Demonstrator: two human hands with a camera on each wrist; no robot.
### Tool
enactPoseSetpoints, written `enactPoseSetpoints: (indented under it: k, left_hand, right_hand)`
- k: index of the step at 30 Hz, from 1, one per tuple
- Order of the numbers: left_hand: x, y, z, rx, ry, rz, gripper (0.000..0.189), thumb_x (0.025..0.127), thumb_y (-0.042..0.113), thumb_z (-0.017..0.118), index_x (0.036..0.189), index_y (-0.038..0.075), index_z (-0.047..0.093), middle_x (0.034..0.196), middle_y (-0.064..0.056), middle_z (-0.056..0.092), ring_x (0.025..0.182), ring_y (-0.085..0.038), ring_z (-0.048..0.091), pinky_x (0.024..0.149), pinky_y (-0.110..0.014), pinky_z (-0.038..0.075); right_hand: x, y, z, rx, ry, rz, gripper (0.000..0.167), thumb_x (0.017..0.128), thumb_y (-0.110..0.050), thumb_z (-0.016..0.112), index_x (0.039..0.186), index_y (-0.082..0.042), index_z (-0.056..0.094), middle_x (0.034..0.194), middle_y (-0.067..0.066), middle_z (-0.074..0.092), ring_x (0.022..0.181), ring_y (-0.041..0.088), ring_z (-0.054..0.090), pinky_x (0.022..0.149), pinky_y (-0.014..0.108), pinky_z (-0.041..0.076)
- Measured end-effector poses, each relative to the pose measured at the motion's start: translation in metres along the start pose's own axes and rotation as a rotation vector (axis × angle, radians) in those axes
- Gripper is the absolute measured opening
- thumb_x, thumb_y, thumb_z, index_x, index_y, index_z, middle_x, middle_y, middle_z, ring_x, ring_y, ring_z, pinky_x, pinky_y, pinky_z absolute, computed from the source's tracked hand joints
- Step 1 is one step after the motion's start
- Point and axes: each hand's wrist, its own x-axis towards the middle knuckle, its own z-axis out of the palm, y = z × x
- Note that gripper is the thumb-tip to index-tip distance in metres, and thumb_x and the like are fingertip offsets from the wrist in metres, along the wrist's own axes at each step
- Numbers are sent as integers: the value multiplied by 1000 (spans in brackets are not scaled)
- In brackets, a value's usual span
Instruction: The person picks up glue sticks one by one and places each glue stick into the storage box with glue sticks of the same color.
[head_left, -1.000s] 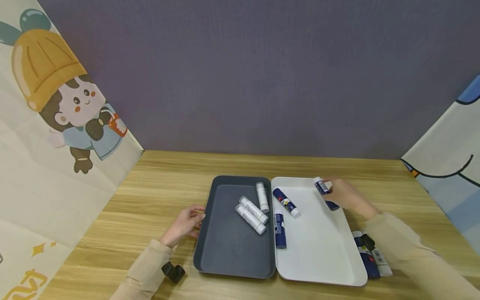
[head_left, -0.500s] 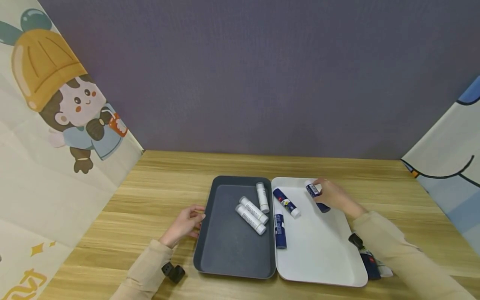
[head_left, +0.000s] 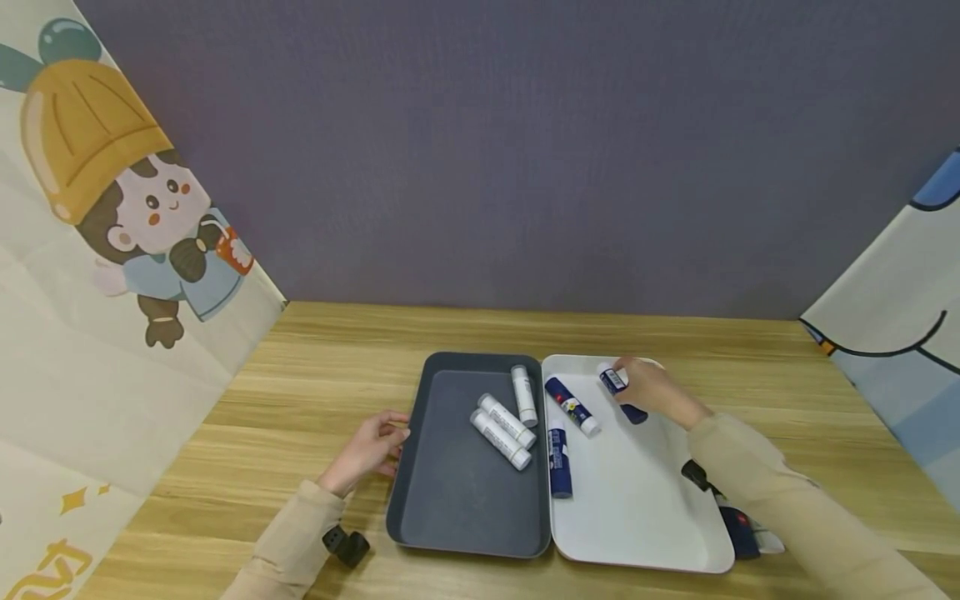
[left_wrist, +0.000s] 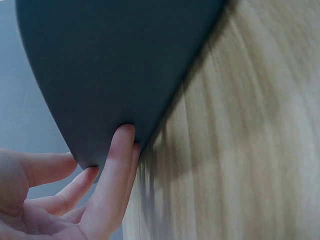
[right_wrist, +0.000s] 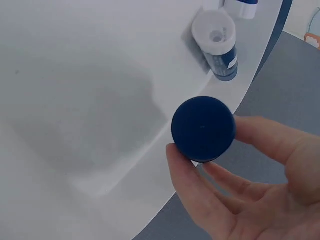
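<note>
Nearest, a blue-and-white pair lies outside the white tray, partly hidden by the right sleeve. Past it, the left hand rests extended fingers against the dark tray, home to three white tubes. Farther off, the right hand pinches a white-capped blue tube over the white tray; its smooth, round barrel could slip from fingertips and strike two blue tubes lying there.

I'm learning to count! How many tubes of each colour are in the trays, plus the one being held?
White tubes in the dark tray: 3
Blue tubes in the white tray: 2
Blue tube in the right hand: 1
Total: 6
</note>
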Motion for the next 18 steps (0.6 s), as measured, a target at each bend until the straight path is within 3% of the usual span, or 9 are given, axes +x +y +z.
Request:
enactPoseSetpoints:
  k: [7, 12, 18]
  left_hand:
    - [0, 0, 0, -1, 0, 1, 33, 92, 9, 44, 122, -6, 42, 94, -19, 53, 63, -18, 53, 51, -33, 49]
    - [-1, 1, 0, -3, 0, 0, 33, 92, 8, 44, 122, -6, 41, 93, -19, 53, 63, -17, 54, 51, -33, 50]
    - [-1, 1, 0, -5, 8, -2, 33, 92, 7, 44, 121, -7, 42, 92, -18, 53, 62, -17, 54, 50, -32, 49]
  right_hand:
    - [3, -7, 2, 2, -19, -34, 48, 75, -3, 63, 115, 14, 44, 98, 26, 57, 71, 21, 53, 61, 32, 46]
    - [4, -13, 5, 14, -28, -11, 47, 76, -3, 63, 116, 14, 45, 108, 30, 53, 76, 23, 53, 62, 33, 47]
    - [8, -14, 10, 23, -29, 9, 45, 75, -3, 62, 114, 13, 45, 106, 29, 53, 74, 24, 54, 58, 32, 47]
